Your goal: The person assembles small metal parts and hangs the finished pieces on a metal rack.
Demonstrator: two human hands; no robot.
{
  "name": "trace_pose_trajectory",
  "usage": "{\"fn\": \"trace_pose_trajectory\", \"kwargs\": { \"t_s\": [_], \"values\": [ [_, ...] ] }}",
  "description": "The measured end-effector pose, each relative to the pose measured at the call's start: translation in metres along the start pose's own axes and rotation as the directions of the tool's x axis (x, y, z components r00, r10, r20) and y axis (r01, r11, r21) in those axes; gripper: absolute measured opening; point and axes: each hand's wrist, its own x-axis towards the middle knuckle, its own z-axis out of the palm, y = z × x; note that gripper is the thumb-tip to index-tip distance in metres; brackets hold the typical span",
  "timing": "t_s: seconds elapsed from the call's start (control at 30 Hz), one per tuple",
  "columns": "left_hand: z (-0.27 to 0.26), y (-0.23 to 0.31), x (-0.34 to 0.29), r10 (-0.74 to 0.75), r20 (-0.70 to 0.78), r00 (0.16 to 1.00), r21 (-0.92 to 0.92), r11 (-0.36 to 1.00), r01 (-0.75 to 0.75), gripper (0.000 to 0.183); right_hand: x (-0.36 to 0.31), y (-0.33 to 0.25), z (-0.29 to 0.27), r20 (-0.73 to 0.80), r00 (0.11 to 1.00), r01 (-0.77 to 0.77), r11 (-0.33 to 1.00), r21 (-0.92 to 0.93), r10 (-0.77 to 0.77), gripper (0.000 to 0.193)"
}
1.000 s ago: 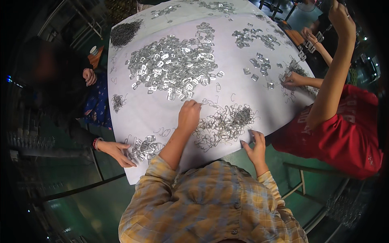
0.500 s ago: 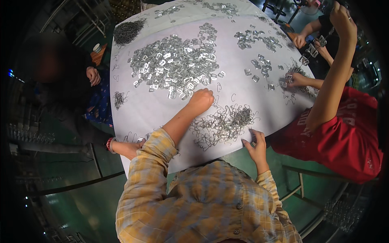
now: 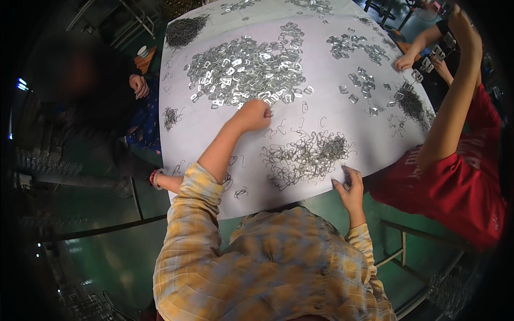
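My left hand is closed in a pinch at the near edge of a big heap of flat silver metal buckles. Whatever its fingers hold is hidden. My right hand rests at the table's near edge, thumb and fingers apart, with nothing visible between them. Just beyond it spreads a loose pile of thin wire hooks, densest at its right side. A few single hooks lie between that pile and my left hand.
The white-covered table also bears a dark hook heap far left and smaller buckle groups at right. A person in red sits right, a raised arm holding strung buckles. A person in dark clothes is at left.
My view has shifted. My left hand has moved left along the buckle heap's near edge, while my right hand stays by the table edge. The red-clad person's hand has left the right-hand hook pile.
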Motion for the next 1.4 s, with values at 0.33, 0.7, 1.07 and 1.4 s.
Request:
{"fn": "trace_pose_trajectory", "kwargs": {
  "t_s": [0.33, 0.7, 1.07, 1.4],
  "values": [
    [-0.014, -0.048, -0.106, -0.31, 0.186, 0.932, 0.034, 0.95, 0.309, 0.017, 0.005, 0.003, -0.003, 0.053, 0.998, -0.048, 0.998, 0.035, 0.046, 0.046],
    [-0.01, -0.039, -0.133, -0.386, 0.163, 0.908, 0.097, 0.922, 0.375, 0.015, 0.003, 0.001, -0.004, 0.065, 0.998, -0.027, 0.999, 0.032, 0.025, 0.047],
    [0.024, -0.014, -0.156, -0.299, 0.468, 0.831, -0.003, 0.94, 0.34, 0.016, 0.0, 0.002, -0.004, 0.079, 0.995, -0.056, 0.998, 0.037, 0.053, 0.045],
    [0.054, 0.003, -0.158, -0.247, -0.049, 0.968, -0.187, 0.954, 0.234, 0.009, 0.0, 0.005, -0.005, 0.085, 0.996, -0.037, 0.999, 0.033, 0.034, 0.046]
  ]
}}
